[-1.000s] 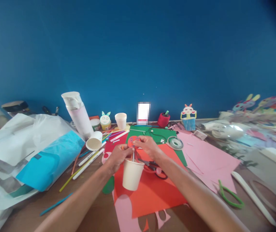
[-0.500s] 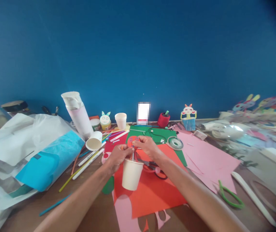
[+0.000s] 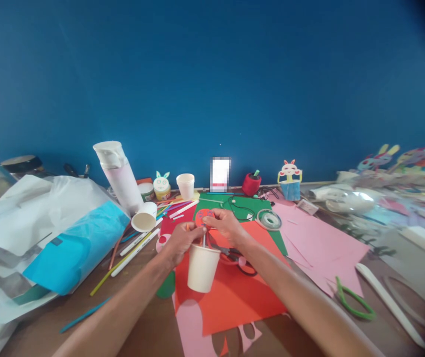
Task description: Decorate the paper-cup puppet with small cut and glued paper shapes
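A white paper cup (image 3: 203,270) stands over the orange paper, with a thin straw (image 3: 204,240) rising from its mouth. Above the cup is a round orange paper cutout (image 3: 202,216) with a face drawn on it, at the top of the straw. My left hand (image 3: 183,240) is closed at the cup's rim, its thumb and finger pinching the straw just under the cutout. My right hand (image 3: 224,224) pinches the cutout from the right side. Scissors (image 3: 247,267) lie behind the cup, partly hidden by my right forearm.
Orange paper (image 3: 242,302), pink paper (image 3: 320,243) and green paper (image 3: 253,206) cover the table. To the left are a white flask (image 3: 119,173), a tipped paper cup (image 3: 145,218), markers (image 3: 136,253) and a blue packet (image 3: 78,248). A tape roll (image 3: 269,219) and green pipe cleaner (image 3: 353,302) lie right.
Almost nothing differs. Both hands keep their hold on the straw and the orange cutout; the whole view has shifted very slightly.
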### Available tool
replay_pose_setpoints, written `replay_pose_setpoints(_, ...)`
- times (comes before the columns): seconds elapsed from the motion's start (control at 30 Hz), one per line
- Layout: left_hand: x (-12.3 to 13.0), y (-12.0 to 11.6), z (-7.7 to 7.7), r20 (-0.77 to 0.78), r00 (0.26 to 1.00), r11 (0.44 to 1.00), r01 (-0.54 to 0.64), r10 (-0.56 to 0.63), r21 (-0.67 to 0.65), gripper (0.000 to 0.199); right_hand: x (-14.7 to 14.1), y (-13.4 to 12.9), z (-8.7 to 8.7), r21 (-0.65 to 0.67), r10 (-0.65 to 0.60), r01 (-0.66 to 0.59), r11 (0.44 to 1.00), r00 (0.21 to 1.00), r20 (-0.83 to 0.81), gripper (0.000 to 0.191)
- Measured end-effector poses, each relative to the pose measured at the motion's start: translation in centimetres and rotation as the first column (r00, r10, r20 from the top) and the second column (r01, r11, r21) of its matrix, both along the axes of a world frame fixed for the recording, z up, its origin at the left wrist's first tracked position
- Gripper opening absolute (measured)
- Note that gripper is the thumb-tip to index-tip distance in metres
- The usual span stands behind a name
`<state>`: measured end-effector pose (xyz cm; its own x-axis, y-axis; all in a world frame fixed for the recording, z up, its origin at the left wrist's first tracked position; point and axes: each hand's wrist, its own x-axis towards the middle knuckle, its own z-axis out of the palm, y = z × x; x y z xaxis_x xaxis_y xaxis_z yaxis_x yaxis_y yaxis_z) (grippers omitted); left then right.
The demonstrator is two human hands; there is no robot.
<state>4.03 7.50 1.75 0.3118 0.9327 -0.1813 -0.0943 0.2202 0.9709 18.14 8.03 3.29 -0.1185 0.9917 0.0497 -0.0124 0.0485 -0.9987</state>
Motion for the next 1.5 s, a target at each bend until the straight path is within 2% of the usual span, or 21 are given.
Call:
replay_pose_setpoints(0.13, -0.1, 0.0, 0.1, 0.004, 1.000, 1.000, 0.017, -0.017, -0.008, 0.025, 0.0, -0.1, 0.1, -0.005, 0.010, -0.011, 1.000, 1.000, -0.029, 0.017)
replay_pose_setpoints(0.33, -0.2, 0.5, -0.8, -0.036, 0.999, 1.000, 0.004, -0.004, 0.010, 0.025, 0.0, 0.2, -0.5, -0.006, 0.023, -0.023, 1.000, 0.999, -0.023, 0.018)
replay_pose_setpoints(0.53, -0.3, 0.7, -0.8, 0.018, 1.000, 1.000, -0.024, 0.024, -0.007, 0.024, 0.7, 0.2, -0.2, 0.001, 0.140, -0.140, 0.990, 0.990, -0.029, 0.027)
replay_pose_setpoints(0.77, -0.7, 0.9, 0.5, 0.101, 0.994, 0.999, -0.039, 0.042, -0.031, 0.021, 2.4, 0.9, -0.2, -0.014, 0.005, -0.006, 1.000, 0.999, -0.035, 0.035)
replay_pose_setpoints(0.93, -1.7, 1.5, 2.0, 0.162, 0.980, 0.994, -0.109, 0.112, -0.028, 0.018, 3.3, 2.0, -1.3, -0.069, -0.193, 0.189, 0.980, 0.980, -0.046, 0.033)
replay_pose_setpoints(1.03, -2.4, 2.0, 2.5, 0.184, 0.963, 0.981, -0.196, 0.195, -0.013, 0.017, 3.5, 2.2, -1.8, -0.097, -0.248, 0.241, 0.966, 0.966, -0.067, 0.034)
replay_pose_setpoints(1.1, -2.8, 2.3, 2.6, 0.204, 0.947, 0.968, -0.252, 0.249, -0.013, 0.016, 3.6, 2.2, -1.9, -0.127, -0.216, 0.207, 0.970, 0.975, -0.056, 0.034)
replay_pose_setpoints(1.2, -3.1, 2.6, 2.7, 0.219, 0.933, 0.957, -0.292, 0.285, -0.001, 0.018, 3.9, 1.8, -1.6, -0.197, -0.066, 0.059, 0.979, 0.997, -0.032, 0.036)
replay_pose_setpoints(1.33, -3.4, 2.8, 3.1, 0.191, 0.915, 0.932, -0.362, 0.355, 0.002, 0.017, 4.6, 1.5, -1.2, -0.324, 0.157, -0.153, 0.933, 0.987, -0.014, 0.037)
replay_pose_setpoints(1.4, -3.4, 2.8, 3.2, 0.196, 0.901, 0.920, -0.391, 0.386, -0.013, 0.015, 4.8, 1.5, -1.2, -0.323, 0.210, -0.199, 0.925, 0.978, -0.001, 0.033)
replay_pose_setpoints(1.5, -3.4, 2.8, 3.1, 0.207, 0.898, 0.920, -0.391, 0.388, -0.028, 0.015, 4.7, 1.6, -1.6, -0.247, 0.222, -0.214, 0.945, 0.975, 0.003, 0.028)
